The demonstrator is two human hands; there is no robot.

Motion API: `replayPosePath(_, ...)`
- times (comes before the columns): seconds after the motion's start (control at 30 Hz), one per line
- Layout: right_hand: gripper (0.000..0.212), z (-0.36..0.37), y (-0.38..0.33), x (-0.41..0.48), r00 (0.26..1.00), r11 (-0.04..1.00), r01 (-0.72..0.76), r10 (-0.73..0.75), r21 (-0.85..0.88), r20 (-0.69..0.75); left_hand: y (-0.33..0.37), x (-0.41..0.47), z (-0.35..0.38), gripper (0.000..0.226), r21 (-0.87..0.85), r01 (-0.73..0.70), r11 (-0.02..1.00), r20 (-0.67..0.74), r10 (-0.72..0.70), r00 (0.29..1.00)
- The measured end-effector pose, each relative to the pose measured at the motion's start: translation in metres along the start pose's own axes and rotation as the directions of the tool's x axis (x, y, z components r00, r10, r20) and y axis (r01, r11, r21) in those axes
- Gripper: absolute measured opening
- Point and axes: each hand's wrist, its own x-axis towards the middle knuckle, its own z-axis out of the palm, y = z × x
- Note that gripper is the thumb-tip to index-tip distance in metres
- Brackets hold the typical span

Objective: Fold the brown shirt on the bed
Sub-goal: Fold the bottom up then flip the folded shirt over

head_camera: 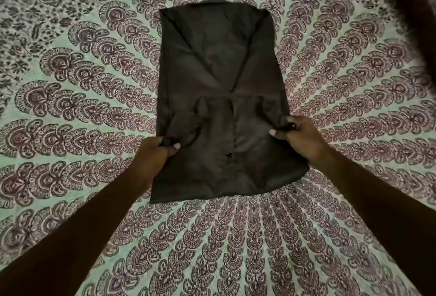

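- Brown shirt (219, 97) is laid flat on the bed (70, 111), centred in view, long axis running away from the camera.
- Both sides are folded inward; the folded edges form a V over the far half, and the outline is reduced to a tall narrow rectangle.
- One dark button (228, 154) is seen on the near half, about on the centre line.
- Left hand (160, 148) is set at the shirt's left edge, on the near half; fabric is pinched between thumb and curled fingers (158, 141).
- Right hand (299, 135) is set at the right edge, slightly farther up; its fingers are curled closed round a small bunch of fabric.
- Fabric is bunched at both grips; the near hem lies on the bed.
- Bed is covered by a pale green bedspread (236, 248) printed with maroon feather motifs.
- Dark fuzzy item (415, 12) is seen at the top right corner; blurred, cannot be identified.
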Motion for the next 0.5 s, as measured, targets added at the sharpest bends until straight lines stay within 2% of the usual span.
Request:
replayPosePath(0.07, 0.016, -0.001, -0.003, 0.006, 0.999, 1.0, 0.006, -0.006, 0.003, -0.042, -0.001, 0.003, 0.001, 0.01, 0.0, 0.001, 1.0, -0.041, -0.001, 0.999)
replayPosePath(0.17, 0.005, -0.003, -0.003, 0.014, 0.991, 0.999, 0.027, -0.031, -0.032, -0.134, -0.007, 0.003, 0.001, 0.029, 0.054, 0.001, 0.999, -0.145, 0.007, 0.989)
replayPosePath(0.27, 0.012, -0.006, 0.005, 0.025, 0.967, 0.992, -0.009, -0.023, -0.124, -0.253, -0.012, 0.002, 0.003, 0.028, 0.058, -0.055, 0.997, -0.223, 0.067, 0.973)
replayPosePath(0.37, 0.01, -0.006, 0.007, 0.028, 0.941, 0.996, -0.042, 0.012, -0.083, -0.337, -0.01, -0.002, 0.01, 0.024, 0.231, -0.121, 0.965, -0.302, 0.19, 0.934)
replayPosePath(0.43, 0.012, -0.004, 0.001, 0.021, 0.931, 0.996, -0.027, -0.004, -0.08, -0.364, -0.009, -0.013, 0.019, 0.029, 0.36, -0.117, 0.926, -0.342, 0.248, 0.907)
replayPosePath(0.5, 0.021, 0.0, -0.008, 0.001, 0.912, 0.965, 0.019, -0.123, -0.26, -0.39, -0.009, -0.03, 0.029, 0.048, 0.468, -0.118, 0.876, -0.371, 0.316, 0.873)
